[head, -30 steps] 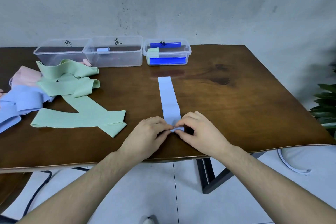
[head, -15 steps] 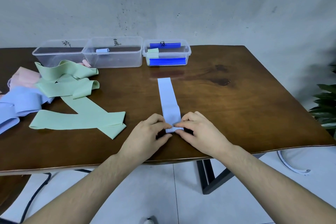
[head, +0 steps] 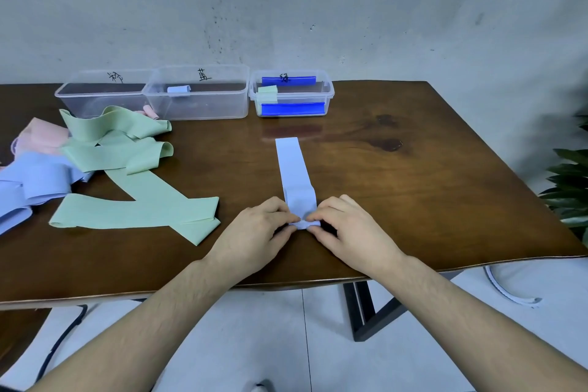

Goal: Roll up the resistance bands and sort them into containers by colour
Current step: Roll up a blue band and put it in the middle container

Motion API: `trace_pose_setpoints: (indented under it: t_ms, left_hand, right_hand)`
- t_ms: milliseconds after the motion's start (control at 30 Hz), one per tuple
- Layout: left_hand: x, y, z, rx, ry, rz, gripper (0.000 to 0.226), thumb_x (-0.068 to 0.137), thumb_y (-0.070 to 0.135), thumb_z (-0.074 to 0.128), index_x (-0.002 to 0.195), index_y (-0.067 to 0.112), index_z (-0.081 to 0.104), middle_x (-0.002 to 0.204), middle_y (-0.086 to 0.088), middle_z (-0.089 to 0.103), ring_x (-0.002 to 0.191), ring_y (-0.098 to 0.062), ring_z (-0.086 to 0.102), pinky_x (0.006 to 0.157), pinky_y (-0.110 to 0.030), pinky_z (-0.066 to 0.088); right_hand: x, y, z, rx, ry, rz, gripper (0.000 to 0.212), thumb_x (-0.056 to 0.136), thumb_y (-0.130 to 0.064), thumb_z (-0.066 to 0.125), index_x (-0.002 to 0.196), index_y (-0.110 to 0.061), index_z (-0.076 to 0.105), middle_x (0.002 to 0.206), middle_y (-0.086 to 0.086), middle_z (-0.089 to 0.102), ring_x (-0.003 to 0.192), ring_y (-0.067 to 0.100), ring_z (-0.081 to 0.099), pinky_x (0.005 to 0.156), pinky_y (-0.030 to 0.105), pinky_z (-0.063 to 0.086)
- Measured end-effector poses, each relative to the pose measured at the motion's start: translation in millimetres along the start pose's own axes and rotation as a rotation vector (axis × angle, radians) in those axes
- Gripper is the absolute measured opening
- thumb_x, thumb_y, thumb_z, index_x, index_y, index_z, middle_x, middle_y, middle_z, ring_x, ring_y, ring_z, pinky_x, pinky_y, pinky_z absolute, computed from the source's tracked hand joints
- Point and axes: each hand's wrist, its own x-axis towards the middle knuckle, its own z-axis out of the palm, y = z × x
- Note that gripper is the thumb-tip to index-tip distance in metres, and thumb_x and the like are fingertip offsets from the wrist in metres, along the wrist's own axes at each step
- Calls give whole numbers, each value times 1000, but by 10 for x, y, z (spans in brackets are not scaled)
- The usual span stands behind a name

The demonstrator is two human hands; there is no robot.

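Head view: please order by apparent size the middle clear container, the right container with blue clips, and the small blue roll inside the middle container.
1. Middle clear container, largest.
2. Right container with blue clips, clearly smaller.
3. Small blue roll, by far the smallest.
All three stand at a similar distance, so the order is reliable.

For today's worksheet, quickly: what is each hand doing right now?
Left hand: pinching the blue band's rolled end.
Right hand: pinching that same end.

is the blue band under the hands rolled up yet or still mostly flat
Mostly flat: only the near end of the blue band is rolled, pinched by the left hand and right hand.
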Motion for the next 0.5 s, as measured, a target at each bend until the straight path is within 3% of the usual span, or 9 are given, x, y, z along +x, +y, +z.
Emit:
trace_pose_setpoints:
  t_ms: [67, 167, 367, 500]
  left_hand:
    - [-26, 22, 4, -25, 12, -26, 20, 92, 25, 69, 111, 20, 73, 103, 11, 59, 72, 7, 49, 69, -10, 42]
    - [-49, 17, 36, -51, 25, -51, 16, 89, 19, 73, 105, 20, 75, 101, 10, 63, 77, 18, 46, 69, 0, 33]
    - [-12, -13, 31, -91, 32, -70, 18, 93, 22, 68, 109, 21, 75, 102, 10, 68, 90, 0, 58, 81, -12, 46]
    - [-38, -30, 25, -153, 7, -88, 15, 91, 22, 70, 105, 23, 76, 95, 18, 66, 82, 5, 55, 73, -7, 41]
  right_hand:
    - [16, 14, -4, -2, -7, -18, 24, 100, -34, 58, 119, -25, 71, 109, -13, 62, 99, 5, 47, 91, 25, 45]
    - [13, 24, -5, -10, -1, -25, 23, 100, -34, 59, 118, -25, 71, 108, -13, 61, 98, 7, 48, 90, 28, 45]
    - [-25, 29, -3, 42, 35, 3, 18, 95, -27, 67, 113, -27, 70, 108, -14, 60, 99, 5, 48, 87, 19, 44]
    - [-16, 38, -36, 81, -11, 25, 18, 97, -29, 65, 114, -28, 71, 107, -16, 61, 100, 3, 51, 85, 10, 37]
